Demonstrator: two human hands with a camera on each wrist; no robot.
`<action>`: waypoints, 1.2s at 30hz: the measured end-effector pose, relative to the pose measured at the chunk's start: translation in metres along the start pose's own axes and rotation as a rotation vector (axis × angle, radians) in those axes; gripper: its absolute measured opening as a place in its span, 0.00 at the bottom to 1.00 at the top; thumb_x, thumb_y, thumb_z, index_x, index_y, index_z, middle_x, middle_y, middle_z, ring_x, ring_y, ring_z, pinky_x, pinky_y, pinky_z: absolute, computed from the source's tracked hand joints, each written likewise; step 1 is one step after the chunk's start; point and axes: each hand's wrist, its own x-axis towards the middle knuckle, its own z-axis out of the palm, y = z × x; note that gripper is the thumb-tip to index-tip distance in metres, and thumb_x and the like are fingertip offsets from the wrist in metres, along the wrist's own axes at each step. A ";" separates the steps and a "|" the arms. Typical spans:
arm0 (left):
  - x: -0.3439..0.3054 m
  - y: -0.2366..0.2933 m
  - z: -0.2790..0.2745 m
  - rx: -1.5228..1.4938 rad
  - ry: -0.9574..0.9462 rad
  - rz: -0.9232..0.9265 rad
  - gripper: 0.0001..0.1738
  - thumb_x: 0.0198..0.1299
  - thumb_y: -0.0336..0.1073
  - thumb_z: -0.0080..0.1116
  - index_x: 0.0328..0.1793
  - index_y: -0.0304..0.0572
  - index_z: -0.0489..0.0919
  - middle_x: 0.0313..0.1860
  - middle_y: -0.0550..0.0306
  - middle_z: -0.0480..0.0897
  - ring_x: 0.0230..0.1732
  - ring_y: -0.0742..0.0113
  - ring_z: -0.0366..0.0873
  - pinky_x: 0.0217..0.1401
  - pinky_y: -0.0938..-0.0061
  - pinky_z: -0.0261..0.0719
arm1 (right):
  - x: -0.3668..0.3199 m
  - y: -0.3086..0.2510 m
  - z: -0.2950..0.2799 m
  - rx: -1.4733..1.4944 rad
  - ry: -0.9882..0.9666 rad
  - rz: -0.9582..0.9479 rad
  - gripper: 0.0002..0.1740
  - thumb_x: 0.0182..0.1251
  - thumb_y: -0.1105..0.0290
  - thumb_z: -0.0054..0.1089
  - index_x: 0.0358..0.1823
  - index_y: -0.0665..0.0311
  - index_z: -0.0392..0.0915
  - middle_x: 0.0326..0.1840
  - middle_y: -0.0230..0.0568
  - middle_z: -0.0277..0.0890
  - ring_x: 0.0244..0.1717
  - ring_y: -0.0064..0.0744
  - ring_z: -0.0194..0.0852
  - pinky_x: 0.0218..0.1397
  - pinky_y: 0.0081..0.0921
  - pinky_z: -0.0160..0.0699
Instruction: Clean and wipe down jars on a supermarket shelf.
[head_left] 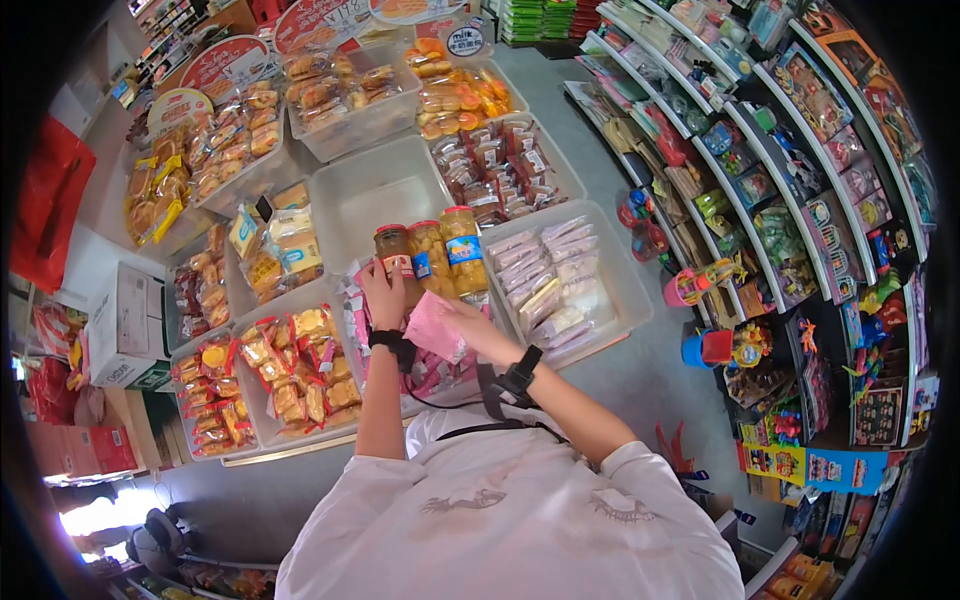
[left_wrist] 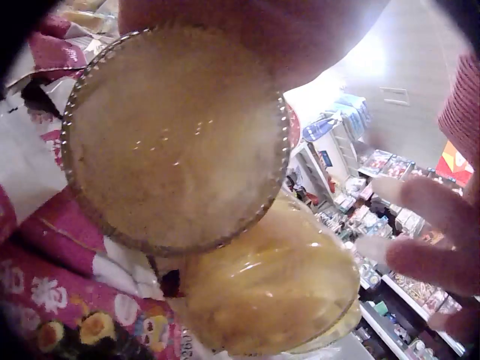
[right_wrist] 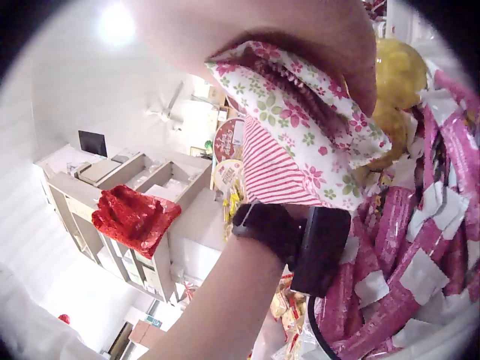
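Observation:
Three glass jars with red lids lie side by side on pink-and-white packets (head_left: 362, 325) in the head view. The left hand (head_left: 383, 295) grips the leftmost, darker jar (head_left: 394, 240); the middle jar (head_left: 426, 250) and right jar (head_left: 463, 250) lie just beyond. The left wrist view shows a round jar base (left_wrist: 176, 142) under the left hand (left_wrist: 255, 34), beside another jar (left_wrist: 270, 285). The right hand (head_left: 468, 328) holds a pink cloth (head_left: 436, 324) close to the jars. Seen from the right wrist, the cloth (right_wrist: 296, 127) has flowers and stripes, held under the right hand (right_wrist: 300, 37).
A bare-bottomed bin (head_left: 385, 190) stands behind the jars. Bins of wrapped bread (head_left: 300, 375) are at left, and a bin of pale packets (head_left: 625, 290) at right. Shelves of toys (head_left: 770, 220) line the right side, across the grey floor (head_left: 665, 375).

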 end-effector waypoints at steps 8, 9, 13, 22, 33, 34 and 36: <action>0.002 0.029 -0.023 -0.294 0.044 0.005 0.23 0.64 0.38 0.52 0.61 0.29 0.71 0.53 0.40 0.75 0.55 0.51 0.73 0.58 0.65 0.69 | -0.126 -0.028 -0.057 0.139 0.393 -0.088 0.24 0.70 0.65 0.50 0.62 0.70 0.67 0.56 0.36 0.74 0.56 0.23 0.71 0.61 0.22 0.67; 0.003 0.058 -0.040 -0.355 0.032 0.014 0.21 0.65 0.36 0.52 0.60 0.30 0.72 0.53 0.42 0.76 0.54 0.54 0.73 0.58 0.67 0.69 | -0.149 -0.030 -0.067 0.227 0.495 -0.096 0.23 0.71 0.64 0.48 0.63 0.69 0.66 0.57 0.37 0.74 0.56 0.25 0.72 0.60 0.22 0.68; 0.001 0.148 -0.060 -0.708 -0.154 -0.023 0.16 0.66 0.31 0.50 0.57 0.32 0.74 0.52 0.51 0.76 0.53 0.66 0.73 0.57 0.75 0.68 | -0.244 -0.047 -0.085 0.470 0.833 -0.308 0.24 0.71 0.65 0.46 0.65 0.67 0.63 0.59 0.41 0.73 0.58 0.32 0.73 0.62 0.30 0.69; -0.130 0.340 -0.037 -0.938 -0.829 0.491 0.15 0.65 0.26 0.46 0.58 0.32 0.73 0.48 0.54 0.79 0.52 0.70 0.74 0.58 0.76 0.68 | -0.418 -0.047 -0.009 0.528 1.279 -0.878 0.24 0.72 0.64 0.42 0.65 0.67 0.62 0.61 0.42 0.71 0.60 0.33 0.71 0.63 0.33 0.68; -0.380 0.480 -0.072 -1.105 -1.658 0.980 0.10 0.63 0.26 0.52 0.48 0.34 0.78 0.41 0.54 0.82 0.45 0.67 0.79 0.51 0.75 0.72 | -0.573 -0.011 0.208 0.382 1.962 -1.541 0.25 0.73 0.62 0.41 0.66 0.69 0.61 0.64 0.43 0.68 0.64 0.35 0.67 0.68 0.34 0.63; -0.400 0.491 -0.083 -1.149 -1.693 1.038 0.09 0.63 0.26 0.52 0.48 0.34 0.78 0.40 0.54 0.82 0.44 0.67 0.79 0.51 0.75 0.72 | -0.578 -0.007 0.230 0.354 2.089 -1.591 0.24 0.74 0.62 0.40 0.66 0.69 0.61 0.64 0.43 0.68 0.64 0.37 0.67 0.68 0.36 0.63; -0.436 0.516 -0.113 -1.223 -1.743 1.158 0.10 0.62 0.26 0.52 0.48 0.34 0.79 0.40 0.52 0.81 0.42 0.66 0.79 0.49 0.75 0.73 | -0.587 0.006 0.270 0.265 2.168 -1.715 0.24 0.74 0.63 0.39 0.66 0.68 0.61 0.65 0.44 0.68 0.64 0.37 0.67 0.68 0.37 0.63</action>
